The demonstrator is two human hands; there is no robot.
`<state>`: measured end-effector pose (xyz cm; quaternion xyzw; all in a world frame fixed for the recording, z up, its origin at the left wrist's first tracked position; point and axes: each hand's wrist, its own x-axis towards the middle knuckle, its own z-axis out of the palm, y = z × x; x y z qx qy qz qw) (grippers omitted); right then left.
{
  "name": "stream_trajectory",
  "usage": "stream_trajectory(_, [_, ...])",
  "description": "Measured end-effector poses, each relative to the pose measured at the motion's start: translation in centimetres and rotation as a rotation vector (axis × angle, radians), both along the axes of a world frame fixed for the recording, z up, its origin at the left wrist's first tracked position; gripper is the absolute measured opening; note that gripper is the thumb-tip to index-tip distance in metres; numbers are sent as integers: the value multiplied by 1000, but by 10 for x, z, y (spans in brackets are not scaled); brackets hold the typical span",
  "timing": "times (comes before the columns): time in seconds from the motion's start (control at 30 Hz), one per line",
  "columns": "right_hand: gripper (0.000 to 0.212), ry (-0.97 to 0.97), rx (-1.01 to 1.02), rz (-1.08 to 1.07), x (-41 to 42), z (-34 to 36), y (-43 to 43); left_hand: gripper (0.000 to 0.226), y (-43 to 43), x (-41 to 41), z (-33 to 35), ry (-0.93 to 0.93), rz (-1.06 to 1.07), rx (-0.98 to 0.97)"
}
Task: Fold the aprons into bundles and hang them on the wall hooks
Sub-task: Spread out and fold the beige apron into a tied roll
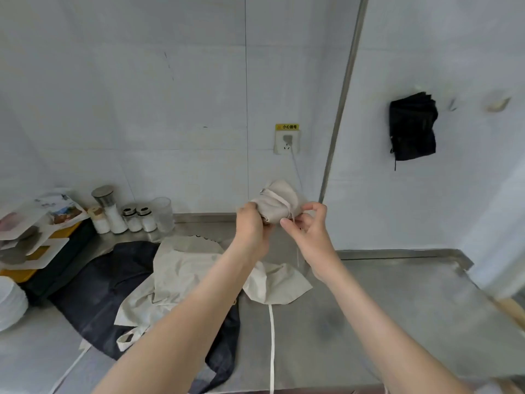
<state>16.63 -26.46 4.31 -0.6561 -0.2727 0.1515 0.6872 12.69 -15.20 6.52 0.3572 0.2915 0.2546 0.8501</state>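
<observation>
Left hand [251, 223] grips beige bundle [279, 201] — right hand [308, 223] pinches its strap

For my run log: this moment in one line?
left hand grips beige bundle | right hand pinches strap | black bundle on wall | dark apron, beige apron on counter

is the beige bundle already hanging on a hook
No, the left hand and right hand hold the beige bundle above the counter.
</observation>
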Motion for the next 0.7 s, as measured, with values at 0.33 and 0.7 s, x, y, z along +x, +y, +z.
stream_trajectory(0.33, [26,-226,209,-194,64,76,-38,23,-28,51,73,232,-504,846])
stream_trajectory(0.7, [16,-156,175,-359,127,143,-84,27,-66,140,103,-138,-312,1395])
